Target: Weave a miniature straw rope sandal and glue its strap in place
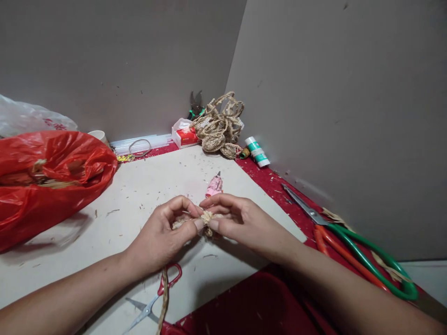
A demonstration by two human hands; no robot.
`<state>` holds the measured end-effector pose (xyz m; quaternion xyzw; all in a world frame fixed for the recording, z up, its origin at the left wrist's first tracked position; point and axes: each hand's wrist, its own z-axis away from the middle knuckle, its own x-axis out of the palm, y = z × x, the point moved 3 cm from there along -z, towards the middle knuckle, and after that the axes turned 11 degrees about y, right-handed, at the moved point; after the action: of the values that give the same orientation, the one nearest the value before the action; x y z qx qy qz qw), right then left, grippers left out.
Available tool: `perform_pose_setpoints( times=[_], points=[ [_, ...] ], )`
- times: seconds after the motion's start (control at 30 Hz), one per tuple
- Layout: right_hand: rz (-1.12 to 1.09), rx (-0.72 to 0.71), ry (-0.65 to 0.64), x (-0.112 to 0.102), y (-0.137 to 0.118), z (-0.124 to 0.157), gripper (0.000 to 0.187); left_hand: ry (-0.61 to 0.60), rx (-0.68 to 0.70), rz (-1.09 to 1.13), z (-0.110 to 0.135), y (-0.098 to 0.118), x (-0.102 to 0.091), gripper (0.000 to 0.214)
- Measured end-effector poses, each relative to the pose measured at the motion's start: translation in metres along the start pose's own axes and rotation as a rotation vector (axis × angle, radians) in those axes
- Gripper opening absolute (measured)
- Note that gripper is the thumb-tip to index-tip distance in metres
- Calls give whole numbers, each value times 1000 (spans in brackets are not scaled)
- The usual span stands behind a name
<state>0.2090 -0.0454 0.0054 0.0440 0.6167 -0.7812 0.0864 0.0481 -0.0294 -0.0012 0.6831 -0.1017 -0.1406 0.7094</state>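
Note:
Between my two hands, above the pale board, is a small piece of woven straw braid (207,217). My left hand (166,228) pinches its left side with thumb and fingers. From the other side my right hand (240,221) is closed on it, thumb at the front and fingers behind. Much of the piece is hidden by the fingers. A flat straw strand (164,293) hangs below my left hand, crossing red-handled scissors (148,307) that lie with blades apart. Just beyond my hands lies a pink glue gun (214,185) with a dark nozzle.
A red plastic bag (52,181) of straw sits at left. Along the back are glue sticks (143,143), a tissue box (185,134), pliers (196,104) and a heap of braided cord (221,123). Large shears (344,232) lie at right near the grey wall (342,116).

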Motion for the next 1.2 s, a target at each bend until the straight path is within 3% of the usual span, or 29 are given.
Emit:
perform_pose_setpoints(
  times=[0.43, 0.73, 1.0, 1.2],
  points=[
    [-53, -14, 9, 0, 2, -1, 45, 30, -39, 87, 0, -3, 1, 12],
    [-77, -10, 40, 6, 9, -4, 50, 49, -13, -27, 0, -3, 1, 13],
    [-86, -23, 32, 0, 2, -3, 54, 67, -10, 39, -2, -2, -1, 11],
    [-67, -6, 58, 2, 5, -5, 60, 28, -20, 65, -3, -8, 0, 15]
  ],
)
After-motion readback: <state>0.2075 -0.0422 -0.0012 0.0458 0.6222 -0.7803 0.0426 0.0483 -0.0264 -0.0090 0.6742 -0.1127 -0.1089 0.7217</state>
